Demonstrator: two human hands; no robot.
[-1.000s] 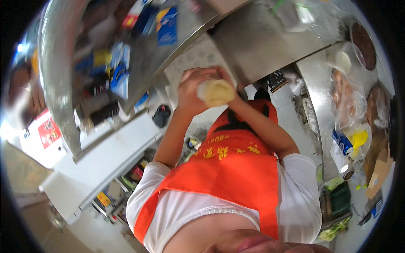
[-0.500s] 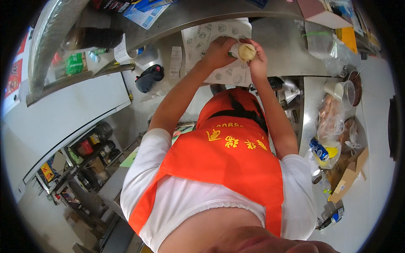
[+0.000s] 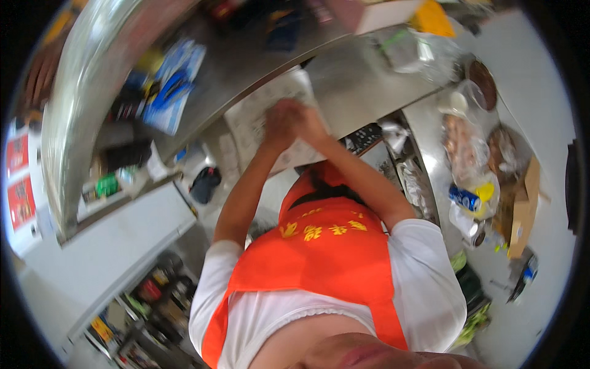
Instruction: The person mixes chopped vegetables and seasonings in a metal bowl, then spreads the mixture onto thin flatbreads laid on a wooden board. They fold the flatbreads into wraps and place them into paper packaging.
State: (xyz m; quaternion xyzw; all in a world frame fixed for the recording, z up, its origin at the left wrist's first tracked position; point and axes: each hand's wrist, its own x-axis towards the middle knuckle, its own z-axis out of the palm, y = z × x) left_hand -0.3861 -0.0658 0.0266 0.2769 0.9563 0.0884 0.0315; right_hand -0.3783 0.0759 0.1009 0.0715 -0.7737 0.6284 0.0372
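My left hand [image 3: 279, 127] and my right hand [image 3: 308, 125] are pressed together above a pale printed paper sheet [image 3: 301, 86] on the metal counter. Both look closed, with fingers curled toward each other. Motion blur smears the fingers, and whatever lies between them is hidden. The patterned paper spreads out around and beneath the hands. Left of it lies a narrow white slip [image 3: 229, 154], with a small dark pouch-like thing [image 3: 204, 185] nearby on the counter.
A metal shelf [image 3: 246, 77] crosses above the counter's far side, carrying blue-and-white packets [image 3: 175, 92]. To the right sit a clear bag of reddish-brown contents [image 3: 461, 144], a blue can [image 3: 464, 198], a cardboard box [image 3: 523, 209] and a stack of clear plastic bags [image 3: 424, 52].
The pale, rolled food piece seen between my hands is now hidden. My hands have come together and moved left in the picture. The whole view has turned and blurred.
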